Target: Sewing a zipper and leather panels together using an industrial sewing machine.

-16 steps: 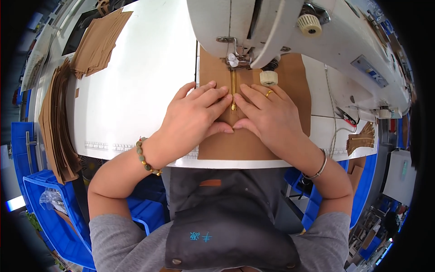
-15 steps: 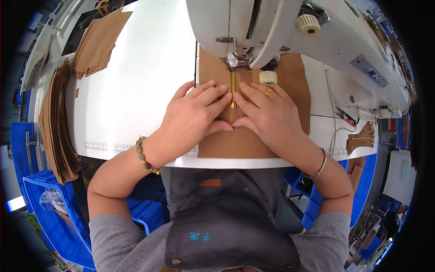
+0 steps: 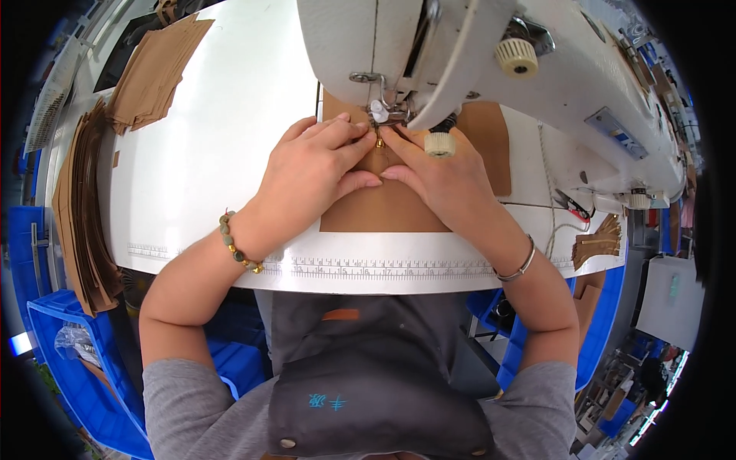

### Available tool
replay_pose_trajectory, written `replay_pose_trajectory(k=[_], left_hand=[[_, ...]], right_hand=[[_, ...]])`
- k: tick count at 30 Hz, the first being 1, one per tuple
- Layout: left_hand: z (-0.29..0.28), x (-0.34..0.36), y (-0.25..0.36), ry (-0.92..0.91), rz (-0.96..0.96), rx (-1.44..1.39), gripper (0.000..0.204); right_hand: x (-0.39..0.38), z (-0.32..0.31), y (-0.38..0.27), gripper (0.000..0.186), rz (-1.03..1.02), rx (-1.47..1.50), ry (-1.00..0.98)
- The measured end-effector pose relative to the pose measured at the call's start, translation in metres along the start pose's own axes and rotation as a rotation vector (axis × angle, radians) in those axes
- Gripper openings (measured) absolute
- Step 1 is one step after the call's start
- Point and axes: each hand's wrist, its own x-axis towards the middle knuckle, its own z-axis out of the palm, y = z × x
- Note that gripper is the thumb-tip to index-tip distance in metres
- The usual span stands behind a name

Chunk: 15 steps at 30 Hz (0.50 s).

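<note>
A flat brown fabric piece (image 3: 383,211) lies under the head of a white sewing machine (image 3: 341,46). Along its middle runs a gold zipper, and its slider (image 3: 380,142) shows just in front of the presser foot (image 3: 382,113); the rest is mostly hidden. My left hand (image 3: 307,165) rests on the fabric left of the slider, fingers stretched forward. On the other side my right hand (image 3: 445,169) also lies on it with extended fingers, some hidden behind a cream knob (image 3: 440,145). Both thumbs point inward, nearly meeting below the slider.
Brown pieces lie in a fanned stack (image 3: 157,73) at the far left; another stack (image 3: 84,215) hangs over the left edge. Scissors (image 3: 573,205), a cord and a small brown bundle (image 3: 596,243) are at right. A ruler strip (image 3: 368,268) lines the front edge; blue bins (image 3: 88,368) stand below.
The fabric has slid away from me, deeper under the machine, and both hands have moved forward with it. The zipper slider is now close to the presser foot.
</note>
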Motion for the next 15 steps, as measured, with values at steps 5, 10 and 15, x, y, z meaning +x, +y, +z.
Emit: replay_pose_trajectory(k=[5, 10, 15], left_hand=[[-0.004, -0.0061, 0.0027, 0.001, 0.011, -0.024, 0.052], [-0.006, -0.0055, 0.0021, 0.0, 0.027, -0.024, 0.051], [-0.007, -0.003, 0.0001, -0.014, 0.019, -0.032, 0.052]], right_hand=[[-0.0067, -0.0017, -0.005, 0.041, 0.011, -0.009, -0.017], [-0.0075, -0.0037, -0.0037, 0.042, -0.02, -0.008, -0.043], [-0.0045, -0.0054, -0.0023, 0.045, -0.041, -0.025, -0.052]])
